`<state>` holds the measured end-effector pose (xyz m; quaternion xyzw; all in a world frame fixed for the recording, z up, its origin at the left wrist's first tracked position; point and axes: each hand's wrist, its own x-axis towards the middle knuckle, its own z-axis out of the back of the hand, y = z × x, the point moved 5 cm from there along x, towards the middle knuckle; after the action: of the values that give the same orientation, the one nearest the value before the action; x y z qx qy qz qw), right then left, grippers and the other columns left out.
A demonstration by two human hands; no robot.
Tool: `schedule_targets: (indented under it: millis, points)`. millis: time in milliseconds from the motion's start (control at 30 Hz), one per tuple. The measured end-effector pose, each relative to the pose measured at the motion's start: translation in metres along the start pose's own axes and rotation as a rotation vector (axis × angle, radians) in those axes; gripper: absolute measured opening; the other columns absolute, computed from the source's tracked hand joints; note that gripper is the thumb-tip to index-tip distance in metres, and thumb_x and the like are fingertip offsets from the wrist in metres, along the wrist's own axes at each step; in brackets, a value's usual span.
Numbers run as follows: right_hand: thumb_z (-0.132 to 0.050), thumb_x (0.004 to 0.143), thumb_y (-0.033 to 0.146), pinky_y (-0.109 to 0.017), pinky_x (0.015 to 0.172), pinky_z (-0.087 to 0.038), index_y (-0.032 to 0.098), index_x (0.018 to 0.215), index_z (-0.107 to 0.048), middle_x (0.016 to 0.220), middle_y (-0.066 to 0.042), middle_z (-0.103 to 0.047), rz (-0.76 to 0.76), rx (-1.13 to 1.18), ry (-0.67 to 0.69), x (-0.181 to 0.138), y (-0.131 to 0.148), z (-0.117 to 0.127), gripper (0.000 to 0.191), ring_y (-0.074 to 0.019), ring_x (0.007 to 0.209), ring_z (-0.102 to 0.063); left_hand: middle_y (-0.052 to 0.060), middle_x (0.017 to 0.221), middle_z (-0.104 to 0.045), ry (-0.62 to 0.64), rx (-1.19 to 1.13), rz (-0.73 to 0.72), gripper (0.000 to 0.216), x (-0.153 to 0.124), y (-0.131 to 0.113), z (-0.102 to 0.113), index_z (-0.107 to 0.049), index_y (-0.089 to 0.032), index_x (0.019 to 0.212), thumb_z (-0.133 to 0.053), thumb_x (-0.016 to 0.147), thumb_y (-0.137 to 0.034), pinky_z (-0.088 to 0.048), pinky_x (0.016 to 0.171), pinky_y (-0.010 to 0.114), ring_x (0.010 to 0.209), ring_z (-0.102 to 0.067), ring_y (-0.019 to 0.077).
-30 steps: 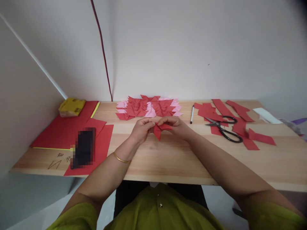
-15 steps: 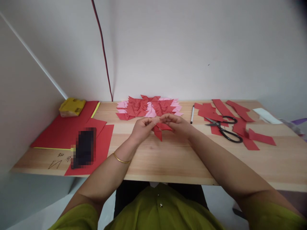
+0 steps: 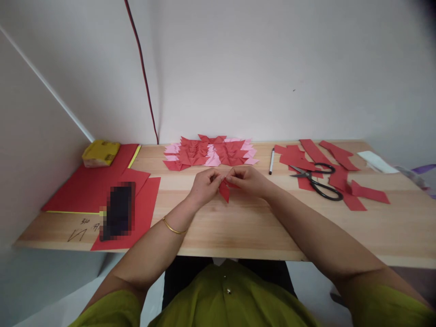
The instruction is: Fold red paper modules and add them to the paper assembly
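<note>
Between my two hands is a small folded piece of red paper (image 3: 224, 192), held over the middle of the table. My left hand (image 3: 206, 185) pinches it from the left with thumb and fingers. From the right, my right hand (image 3: 247, 180) grips the same paper, its thumb and fingertips meeting the left ones. A pointed flap hangs down below the fingertips; the rest of the paper is mostly hidden by the fingers. Just beyond my hands lie rows of folded red and pink paper pieces (image 3: 231, 152) against the wall.
To the right lie black-handled scissors (image 3: 315, 176) on red paper scraps (image 3: 370, 193), a white marker (image 3: 271, 161) and a white strip (image 3: 376, 162). Leftward are red sheets (image 3: 80, 186), a yellow packet (image 3: 101, 153) and a blurred dark object (image 3: 119, 211). The wooden table (image 3: 238, 236) meets the wall behind.
My right fingers have closed down onto the red paper, and the thumbs have come together. Less of the paper's right part shows now. The view has shifted slightly.
</note>
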<state>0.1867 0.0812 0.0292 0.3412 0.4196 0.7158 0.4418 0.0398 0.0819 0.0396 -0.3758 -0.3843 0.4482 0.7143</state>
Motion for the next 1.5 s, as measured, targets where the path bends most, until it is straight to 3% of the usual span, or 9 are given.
schedule_targets:
  millis: [133,233,367,467,600,767,967,1267,1500]
  points:
    - [-0.06,0.077,0.046,-0.022,0.049,-0.029,0.015,0.066,-0.059,0.057,0.003,-0.048,-0.033,0.063,0.006,0.001,-0.001,0.001,0.032,-0.0076,0.052,-0.04,-0.001,0.061,-0.056,-0.021,-0.007,0.001,0.017,0.0,0.0,-0.002,-0.059,-0.017,0.066,-0.055,0.078,-0.028,-0.035,0.057,0.024,0.058,-0.047,0.0117]
    - [-0.06,0.077,0.046,-0.022,0.052,-0.035,0.015,0.071,-0.062,0.063,0.001,-0.055,-0.107,0.156,0.001,0.001,-0.003,0.001,0.031,-0.0085,0.056,-0.046,-0.001,0.062,-0.056,-0.1,-0.061,0.018,0.017,0.001,0.004,0.002,-0.059,-0.016,0.066,-0.056,0.078,-0.028,-0.037,0.06,0.024,0.06,-0.048,0.0114]
    - [-0.068,0.073,0.04,-0.025,0.064,-0.046,0.018,0.102,-0.06,0.09,-0.005,-0.066,-0.18,0.367,0.038,-0.002,-0.001,-0.005,0.037,-0.0134,0.074,-0.059,-0.001,0.058,-0.056,-0.226,-0.284,0.146,0.019,0.002,0.022,0.005,-0.061,-0.015,0.071,-0.059,0.076,-0.033,-0.039,0.057,0.023,0.055,-0.05,0.0104]
    - [-0.073,0.068,0.036,-0.026,0.064,-0.046,0.017,0.097,-0.06,0.089,-0.005,-0.067,-0.18,0.36,0.021,-0.004,0.0,-0.009,0.037,-0.0143,0.074,-0.06,-0.002,0.056,-0.058,-0.249,-0.45,0.216,0.021,0.002,0.03,0.0,-0.061,-0.015,0.074,-0.062,0.074,-0.036,-0.039,0.055,0.022,0.053,-0.051,0.0094]
    - [-0.069,0.071,0.039,-0.024,0.058,-0.044,0.017,0.077,-0.057,0.073,-0.002,-0.065,-0.184,0.334,-0.099,-0.004,-0.004,-0.006,0.026,-0.0108,0.061,-0.056,-0.001,0.057,-0.06,-0.171,-0.695,0.267,0.021,0.001,0.028,-0.01,-0.061,-0.013,0.074,-0.068,0.071,-0.033,-0.043,0.058,0.022,0.053,-0.055,0.0091]
    - [-0.068,0.072,0.036,-0.025,0.064,-0.044,0.018,0.081,-0.061,0.072,0.0,-0.063,-0.118,0.335,-0.161,-0.002,-0.003,0.004,0.022,-0.0098,0.064,-0.055,0.002,0.067,-0.065,-0.005,-0.949,0.412,0.025,-0.002,0.022,-0.014,-0.063,-0.011,0.081,-0.075,0.064,-0.026,-0.05,0.066,0.028,0.058,-0.06,0.0107]
    - [-0.07,0.07,0.035,-0.025,0.06,-0.041,0.019,0.083,-0.06,0.065,0.003,-0.058,-0.067,0.376,-0.205,-0.001,-0.004,0.008,0.023,-0.0094,0.06,-0.051,0.008,0.082,-0.068,0.142,-0.917,0.478,0.029,-0.004,0.024,-0.014,-0.067,-0.01,0.087,-0.076,0.063,-0.022,-0.051,0.07,0.03,0.067,-0.064,0.0133]
    - [-0.071,0.068,0.037,-0.026,0.064,-0.043,0.019,0.089,-0.061,0.082,-0.001,-0.062,-0.068,0.308,-0.185,0.0,-0.002,0.01,0.029,-0.0112,0.069,-0.055,0.004,0.071,-0.066,0.004,-0.762,0.38,0.026,0.0,0.029,-0.015,-0.066,-0.01,0.078,-0.077,0.059,-0.024,-0.048,0.061,0.027,0.058,-0.059,0.0103]
    - [-0.065,0.072,0.044,-0.023,0.054,-0.036,0.017,0.081,-0.061,0.061,0.002,-0.056,-0.163,0.237,-0.192,-0.001,-0.007,0.01,0.028,-0.0099,0.056,-0.049,0.003,0.068,-0.066,0.085,-0.806,0.442,0.023,-0.003,0.029,-0.019,-0.064,-0.009,0.073,-0.078,0.058,-0.021,-0.048,0.062,0.027,0.058,-0.06,0.0109]
